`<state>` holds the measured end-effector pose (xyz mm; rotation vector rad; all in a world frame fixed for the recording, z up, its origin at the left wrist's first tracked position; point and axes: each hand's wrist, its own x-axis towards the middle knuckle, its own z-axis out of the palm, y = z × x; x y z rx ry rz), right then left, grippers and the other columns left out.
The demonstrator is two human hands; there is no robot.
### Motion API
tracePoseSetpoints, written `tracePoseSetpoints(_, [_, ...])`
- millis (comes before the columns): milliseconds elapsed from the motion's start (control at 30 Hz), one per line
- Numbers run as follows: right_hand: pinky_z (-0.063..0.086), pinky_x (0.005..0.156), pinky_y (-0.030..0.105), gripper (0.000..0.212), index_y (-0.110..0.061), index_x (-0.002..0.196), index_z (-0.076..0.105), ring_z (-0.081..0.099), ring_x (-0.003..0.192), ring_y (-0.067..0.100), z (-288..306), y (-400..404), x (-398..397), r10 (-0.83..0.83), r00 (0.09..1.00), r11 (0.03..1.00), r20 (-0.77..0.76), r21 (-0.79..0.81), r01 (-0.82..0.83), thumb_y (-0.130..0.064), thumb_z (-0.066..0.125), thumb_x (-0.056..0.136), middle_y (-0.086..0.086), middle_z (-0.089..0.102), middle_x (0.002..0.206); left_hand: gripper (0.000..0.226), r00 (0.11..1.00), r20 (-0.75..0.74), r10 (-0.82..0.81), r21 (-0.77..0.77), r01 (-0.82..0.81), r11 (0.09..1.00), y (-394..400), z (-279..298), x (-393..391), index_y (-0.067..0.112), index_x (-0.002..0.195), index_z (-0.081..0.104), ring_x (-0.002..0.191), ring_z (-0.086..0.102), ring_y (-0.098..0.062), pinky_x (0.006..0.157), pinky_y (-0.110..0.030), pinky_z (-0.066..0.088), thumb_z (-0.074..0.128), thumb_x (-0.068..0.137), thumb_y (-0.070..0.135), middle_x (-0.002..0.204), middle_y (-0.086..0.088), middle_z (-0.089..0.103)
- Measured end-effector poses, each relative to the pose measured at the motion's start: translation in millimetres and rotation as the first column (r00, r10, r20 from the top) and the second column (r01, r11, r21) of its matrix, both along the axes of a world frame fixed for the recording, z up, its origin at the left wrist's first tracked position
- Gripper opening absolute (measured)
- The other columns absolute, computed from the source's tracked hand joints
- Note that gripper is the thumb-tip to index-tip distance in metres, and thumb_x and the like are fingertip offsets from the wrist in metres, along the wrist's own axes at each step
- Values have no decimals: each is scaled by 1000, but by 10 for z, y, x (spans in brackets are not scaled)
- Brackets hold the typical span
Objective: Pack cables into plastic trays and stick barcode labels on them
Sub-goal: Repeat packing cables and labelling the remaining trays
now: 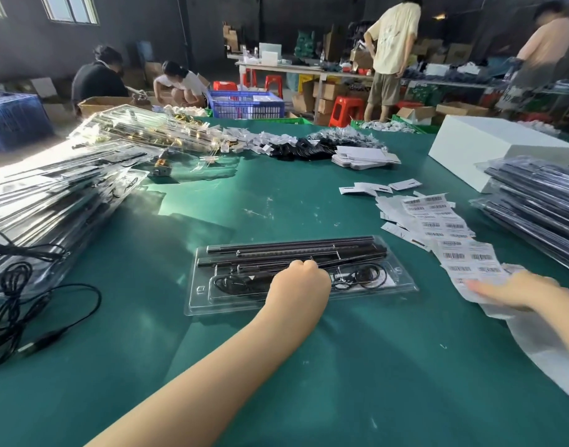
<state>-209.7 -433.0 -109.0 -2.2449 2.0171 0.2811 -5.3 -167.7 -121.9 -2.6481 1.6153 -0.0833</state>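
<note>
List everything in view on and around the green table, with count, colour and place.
plastic tray: one, clear, centre, holding black rods and cable
tray stacks: several, clear, left and right edges
barcode labels: one strip of sheets, white, right of tray
loose cables: a tangle, black, far left
white box: one, far right
blue crates: two, behind table
red stools: several, background
people: four, background
left hand: pressing on the tray contents
right hand: on the labels, blurred
</note>
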Motion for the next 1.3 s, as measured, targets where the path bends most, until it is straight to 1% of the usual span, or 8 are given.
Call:
tracePoseSetpoints(100, [47, 88, 38, 57, -10, 112, 67, 60, 99, 33, -9, -47, -134, -12, 941, 996, 339, 87, -19, -42, 84, 68, 12, 68, 107, 24, 995, -8, 97, 16, -97, 995, -94, 16, -148, 6, 96, 64, 93, 60, -26, 58, -30, 41, 62, 74, -2, 98, -10, 61])
tracePoseSetpoints(233, [42, 61, 34, 30, -3, 96, 69, 63, 75, 29, 1, -7, -107, -40, 794, 997, 606, -23, 68, -17, 82, 73, 11, 68, 81, 32, 988, 76, 138, 31, -141, 990, -106, 122, -262, 19, 66, 63, 52, 60, -14, 38, -17, 22, 69, 36, 9, 61, 0, 60])
tracePoseSetpoints(333, [50, 53, 32, 21, 0, 106, 63, 63, 67, 28, 94, 131, 120, -228, 256, 974, 940, 215, 76, -5, 66, 86, 16, 68, 86, 32, 998, 19, 62, 21, -63, 998, -249, -63, -248, 10, 102, 58, 87, 62, -27, 41, -25, 18, 59, 75, -6, 98, -9, 59])
tracePoseSetpoints(400, [57, 51, 27, 14, -6, 105, 61, 70, 67, 24, 174, 404, 352, -444, -154, 895, 883, 427, -129, -3, 58, 92, 14, 72, 85, 32, 992, 95, 84, -22, -82, 996, -269, -68, -239, 10, 107, 58, 92, 60, -28, 43, -25, 17, 56, 79, -7, 104, -9, 56])
tracePoseSetpoints(467, [58, 55, 26, 12, -11, 102, 60, 73, 68, 19, 160, 696, 585, -563, -312, 820, 765, 470, -327, -4, 56, 93, 10, 75, 84, 31, 995, 61, 78, -81, -73, 994, -254, -76, -258, 10, 108, 58, 96, 56, -28, 47, -26, 26, 54, 81, -5, 108, -10, 53])
tracePoseSetpoints(633, [56, 57, 23, 19, -19, 98, 59, 68, 83, 17, -195, 1098, 928, -485, -185, 852, 854, 416, -317, -2, 61, 90, 3, 70, 98, 23, 993, -82, 84, -194, -98, 976, -198, -34, -81, 17, 110, 63, 106, 55, -26, 68, -34, 45, 54, 90, 8, 113, -5, 53])
tracePoseSetpoints(800, [50, 47, 15, 17, -19, 90, 64, 70, 63, 5, -305, 1048, 913, -479, -214, 859, 851, 403, -316, -2, 62, 91, -3, 73, 83, 21, 900, -435, 33, -449, -248, 858, -314, 237, 78, 23, 106, 67, 96, 62, -22, 83, -36, 52, 62, 86, 28, 101, 0, 68])
tracePoseSetpoints(1300, [58, 67, 29, 10, -9, 97, 65, 70, 80, 21, -415, 979, 846, -535, -351, 804, 768, 335, -492, -4, 65, 88, 11, 72, 92, 19, 844, -405, -352, -690, -29, 724, -826, -169, -148, 21, 102, 74, 96, 57, -4, 82, -18, 43, 65, 90, 32, 104, 7, 69])
